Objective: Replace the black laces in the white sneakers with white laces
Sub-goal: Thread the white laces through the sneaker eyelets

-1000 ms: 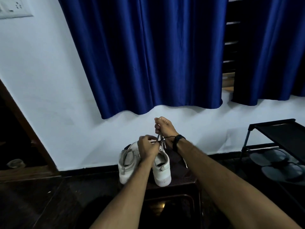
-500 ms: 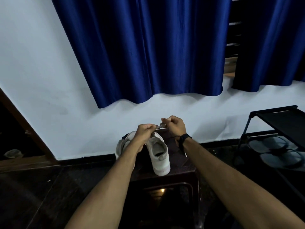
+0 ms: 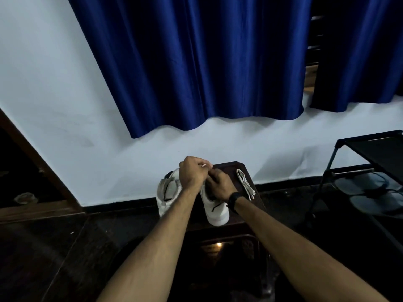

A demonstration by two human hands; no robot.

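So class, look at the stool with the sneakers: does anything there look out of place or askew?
The near sneaker juts past the front edge of the dark stool, heel overhanging, so it could tip. The white laces lie loose beside it. Otherwise nothing stands out.

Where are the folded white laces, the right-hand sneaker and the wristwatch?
white laces (image 3: pixel 246 184): head view, middle of the folded bundle.
right-hand sneaker (image 3: pixel 217 211): head view, its near end.
wristwatch (image 3: pixel 233 198): head view, black band on the wrist.
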